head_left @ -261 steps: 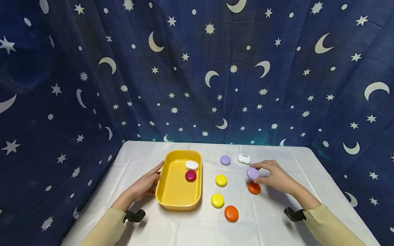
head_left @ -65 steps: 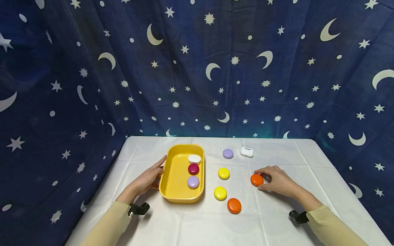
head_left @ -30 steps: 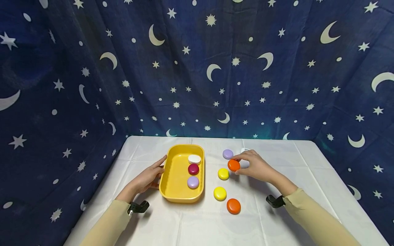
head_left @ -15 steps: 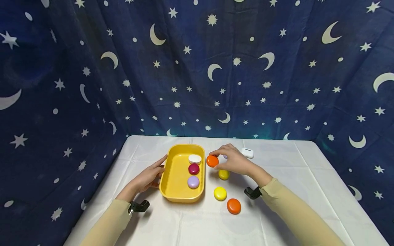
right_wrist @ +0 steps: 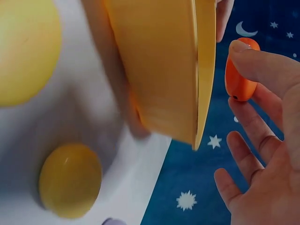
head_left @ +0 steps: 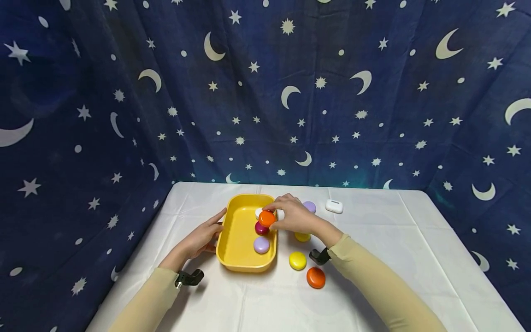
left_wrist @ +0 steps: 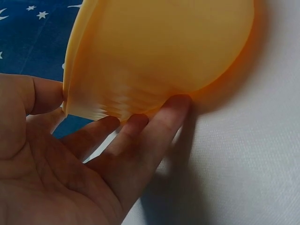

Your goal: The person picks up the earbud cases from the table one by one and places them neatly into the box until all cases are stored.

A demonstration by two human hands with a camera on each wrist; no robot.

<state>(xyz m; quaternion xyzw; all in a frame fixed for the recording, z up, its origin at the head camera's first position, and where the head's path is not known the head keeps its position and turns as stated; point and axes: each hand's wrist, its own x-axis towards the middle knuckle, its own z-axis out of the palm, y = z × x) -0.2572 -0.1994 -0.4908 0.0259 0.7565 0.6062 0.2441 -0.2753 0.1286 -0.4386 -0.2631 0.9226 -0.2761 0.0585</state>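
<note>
Right hand (head_left: 292, 217) moved left, now pinching round orange plastic disc (head_left: 267, 218) over yellow plastic tray (head_left: 242, 266), frame centre; left hand (head_left: 202, 238) flat, bracing tray wall.

On the table (head_left: 373, 258) we see two yellow discs (head_left: 297, 260), one orange disc (head_left: 315, 277) nearer the front edge, and a white case (head_left: 333, 206) near the back edge.
</note>
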